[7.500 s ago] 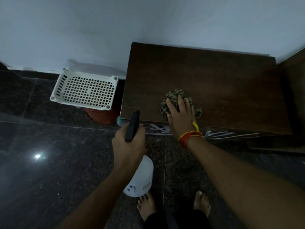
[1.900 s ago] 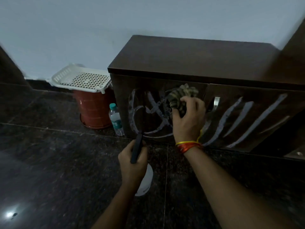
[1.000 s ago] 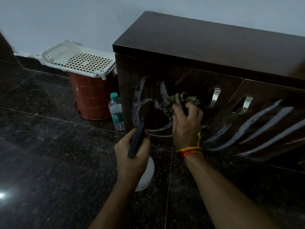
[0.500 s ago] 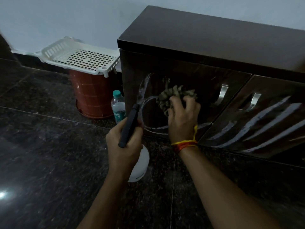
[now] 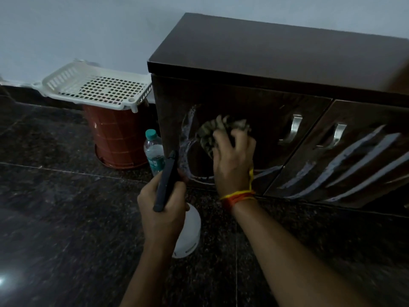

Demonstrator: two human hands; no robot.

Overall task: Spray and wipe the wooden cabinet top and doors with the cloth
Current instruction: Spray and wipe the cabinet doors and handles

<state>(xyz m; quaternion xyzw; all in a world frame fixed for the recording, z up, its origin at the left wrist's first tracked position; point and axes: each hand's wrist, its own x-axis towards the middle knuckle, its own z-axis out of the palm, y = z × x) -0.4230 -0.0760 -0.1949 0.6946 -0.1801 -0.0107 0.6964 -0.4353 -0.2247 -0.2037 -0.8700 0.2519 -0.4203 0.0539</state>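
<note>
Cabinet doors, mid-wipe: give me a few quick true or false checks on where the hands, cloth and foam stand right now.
1. The right hand presses the cloth against the left door. True.
2. The left hand is empty. False: its grip is closed on the spray bottle.
3. Foam streaks remain on the right door. True.
4. The cloth lies on the cabinet top. False: it is on the left door's face.
5. A water bottle stands on the floor beside the cabinet. True.
</note>
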